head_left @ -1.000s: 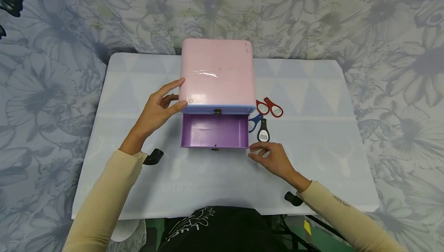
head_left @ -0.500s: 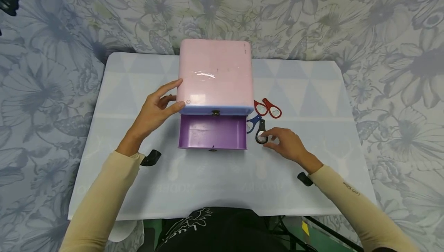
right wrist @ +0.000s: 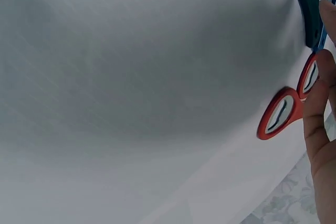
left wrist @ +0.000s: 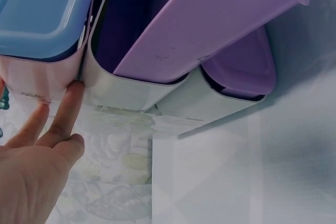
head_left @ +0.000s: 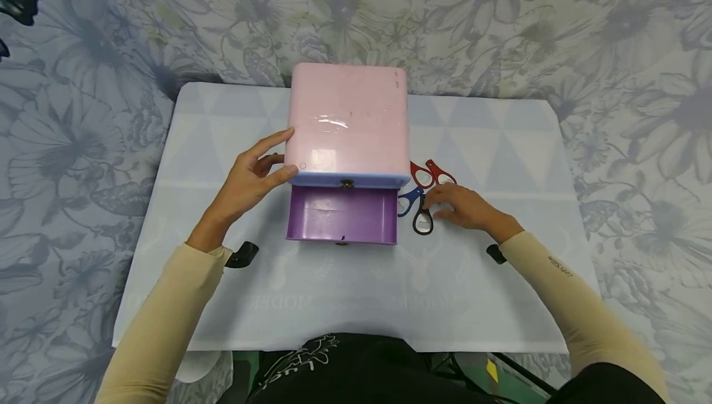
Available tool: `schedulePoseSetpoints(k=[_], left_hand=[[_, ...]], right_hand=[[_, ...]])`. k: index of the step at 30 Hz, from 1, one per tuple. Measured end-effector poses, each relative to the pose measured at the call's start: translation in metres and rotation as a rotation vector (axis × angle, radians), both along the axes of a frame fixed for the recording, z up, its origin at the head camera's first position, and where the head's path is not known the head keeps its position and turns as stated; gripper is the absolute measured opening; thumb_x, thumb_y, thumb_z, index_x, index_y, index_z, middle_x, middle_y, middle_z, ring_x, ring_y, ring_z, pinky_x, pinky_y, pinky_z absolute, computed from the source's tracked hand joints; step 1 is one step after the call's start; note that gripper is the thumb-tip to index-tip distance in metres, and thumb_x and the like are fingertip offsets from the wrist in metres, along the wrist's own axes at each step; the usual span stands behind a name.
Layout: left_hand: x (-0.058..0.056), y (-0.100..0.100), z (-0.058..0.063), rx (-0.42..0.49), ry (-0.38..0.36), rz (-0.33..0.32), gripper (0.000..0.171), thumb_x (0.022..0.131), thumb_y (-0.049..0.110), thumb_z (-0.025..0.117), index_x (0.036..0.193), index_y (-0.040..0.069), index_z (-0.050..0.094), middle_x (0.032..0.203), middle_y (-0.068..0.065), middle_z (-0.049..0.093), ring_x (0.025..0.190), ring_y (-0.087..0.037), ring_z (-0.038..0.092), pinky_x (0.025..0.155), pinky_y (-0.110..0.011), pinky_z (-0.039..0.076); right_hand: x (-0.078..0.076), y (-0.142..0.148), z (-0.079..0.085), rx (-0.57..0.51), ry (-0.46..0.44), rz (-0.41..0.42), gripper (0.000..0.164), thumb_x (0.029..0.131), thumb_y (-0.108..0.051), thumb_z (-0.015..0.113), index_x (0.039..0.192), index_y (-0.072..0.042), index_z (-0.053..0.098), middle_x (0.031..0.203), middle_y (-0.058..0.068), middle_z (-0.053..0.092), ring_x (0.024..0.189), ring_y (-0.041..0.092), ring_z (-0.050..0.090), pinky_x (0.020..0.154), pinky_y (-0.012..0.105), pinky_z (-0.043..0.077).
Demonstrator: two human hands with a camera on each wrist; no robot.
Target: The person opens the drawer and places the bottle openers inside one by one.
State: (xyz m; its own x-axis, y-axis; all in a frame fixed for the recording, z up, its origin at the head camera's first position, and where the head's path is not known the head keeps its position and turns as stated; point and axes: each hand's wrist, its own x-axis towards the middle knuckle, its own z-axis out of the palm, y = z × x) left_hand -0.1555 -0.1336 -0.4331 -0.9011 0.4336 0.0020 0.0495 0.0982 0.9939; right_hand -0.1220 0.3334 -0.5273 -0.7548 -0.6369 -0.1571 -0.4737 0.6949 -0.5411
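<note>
In the head view a pink cabinet (head_left: 347, 120) stands at the middle of the table, with a purple drawer (head_left: 342, 215) pulled out beneath its blue top edge. My left hand (head_left: 245, 181) touches the cabinet's left side with fairly straight fingertips and thumb. At the right my right hand (head_left: 464, 207) reaches over several small teardrop-shaped tools with metal insets. Its fingertips are at the handle of the black tool (head_left: 423, 233). Close by lie a blue tool (head_left: 413, 194) and two red ones, one a red tool (right wrist: 263, 134) seen in the right wrist view.
The left wrist view shows a blue drawer front (left wrist: 42, 9) and a second purple drawer (left wrist: 244, 66) on either side of the extended one. A white patterned cover (head_left: 278, 293) spreads over the table. Behind it hangs flowered cloth (head_left: 473, 33).
My right hand has moved from beside the drawer's front corner, past the black tool's loop, up and rightward to its handle. The left hand stays at the cabinet's side.
</note>
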Motion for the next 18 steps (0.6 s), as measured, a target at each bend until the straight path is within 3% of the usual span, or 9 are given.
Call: schedulePoseSetpoints(k=[9, 18], left_hand=[[0.001, 0.000, -0.002, -0.002, -0.003, 0.005, 0.064, 0.096, 0.007, 0.067, 0.153, 0.025, 0.044, 0.161, 0.005, 0.034, 0.124, -0.024, 0.054, 0.096, -0.022, 0.050], [-0.001, 0.000, -0.003, -0.010, 0.014, 0.006, 0.064, 0.096, 0.006, 0.067, 0.153, 0.025, 0.044, 0.161, 0.004, 0.035, 0.123, -0.024, 0.055, 0.096, -0.022, 0.050]], right_hand=[[-0.013, -0.005, -0.003, -0.042, -0.038, 0.099, 0.031, 0.085, 0.002, 0.076, 0.112, -0.012, 0.073, 0.119, 0.000, 0.069, 0.120, 0.025, 0.056, 0.102, 0.050, 0.046], [-0.016, -0.006, -0.008, -0.037, -0.040, 0.115, 0.028, 0.085, -0.002, 0.078, 0.111, -0.012, 0.074, 0.117, 0.002, 0.069, 0.119, 0.026, 0.056, 0.102, 0.049, 0.045]])
